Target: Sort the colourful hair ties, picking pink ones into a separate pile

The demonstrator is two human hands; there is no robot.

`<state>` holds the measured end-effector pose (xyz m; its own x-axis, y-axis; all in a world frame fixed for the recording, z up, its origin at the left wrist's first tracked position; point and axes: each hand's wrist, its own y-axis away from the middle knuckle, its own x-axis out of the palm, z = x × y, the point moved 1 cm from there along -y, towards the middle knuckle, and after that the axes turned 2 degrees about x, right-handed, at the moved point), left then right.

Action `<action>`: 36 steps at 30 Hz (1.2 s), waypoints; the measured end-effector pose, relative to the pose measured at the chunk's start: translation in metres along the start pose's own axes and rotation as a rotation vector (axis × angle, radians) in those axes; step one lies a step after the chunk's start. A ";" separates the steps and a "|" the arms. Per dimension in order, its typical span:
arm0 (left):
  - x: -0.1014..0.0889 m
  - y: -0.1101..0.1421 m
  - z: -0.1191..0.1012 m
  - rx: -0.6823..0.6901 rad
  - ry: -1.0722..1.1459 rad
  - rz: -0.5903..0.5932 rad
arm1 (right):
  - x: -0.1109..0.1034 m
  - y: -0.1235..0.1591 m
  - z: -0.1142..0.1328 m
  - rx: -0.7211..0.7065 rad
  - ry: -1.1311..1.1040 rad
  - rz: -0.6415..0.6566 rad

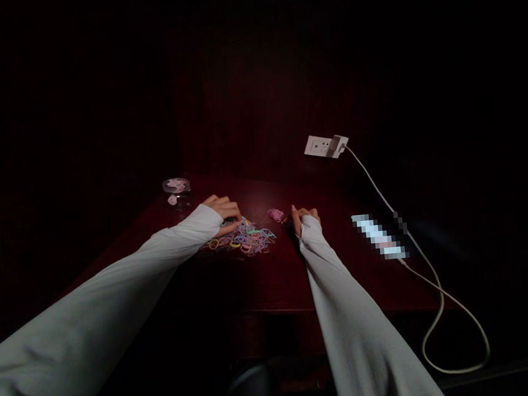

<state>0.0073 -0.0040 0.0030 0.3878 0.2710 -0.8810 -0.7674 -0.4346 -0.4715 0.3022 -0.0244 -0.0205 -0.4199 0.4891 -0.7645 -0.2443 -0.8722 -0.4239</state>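
Observation:
A heap of small pastel rubber bands [246, 239] lies on a dark red wooden table [271, 283]. My left hand [223, 214] rests on the heap's far left edge, fingers curled over the bands; what they pinch is hidden. A little to the right, my right hand [303, 216] is closed, with fingers bent, next to a small pink clump of bands [275, 214]. Both arms wear long pale grey sleeves. The room is very dark.
A small clear round container [176, 186] with pink bits stands at the table's far left, a pink piece [172, 200] beside it. A lit phone [379, 236] lies at the right, its white cable [439, 293] running to a wall socket [325, 146].

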 end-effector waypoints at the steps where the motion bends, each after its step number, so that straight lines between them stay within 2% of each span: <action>1: 0.002 0.000 0.002 -0.001 -0.003 0.000 | 0.000 0.000 0.000 -0.007 0.001 -0.002; 7: 0.016 0.000 0.014 -0.065 -0.038 -0.005 | -0.001 0.004 0.004 -0.165 0.087 -0.045; 12: 0.017 0.000 0.011 -0.108 -0.044 0.007 | 0.011 0.017 0.028 -0.299 0.107 0.032; 18: 0.020 0.002 0.008 -0.105 -0.016 0.050 | 0.027 0.029 0.059 -0.323 0.126 0.057; 27: 0.042 0.002 0.026 -0.139 -0.013 0.105 | 0.029 0.031 0.063 -0.324 0.116 0.047; 36: 0.025 0.004 0.020 -0.072 0.014 0.049 | 0.029 0.030 0.074 -0.288 0.091 0.051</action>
<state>0.0036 0.0178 -0.0199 0.3584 0.2358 -0.9033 -0.7471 -0.5078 -0.4290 0.2178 -0.0357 -0.0194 -0.3422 0.4530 -0.8232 0.0385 -0.8686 -0.4940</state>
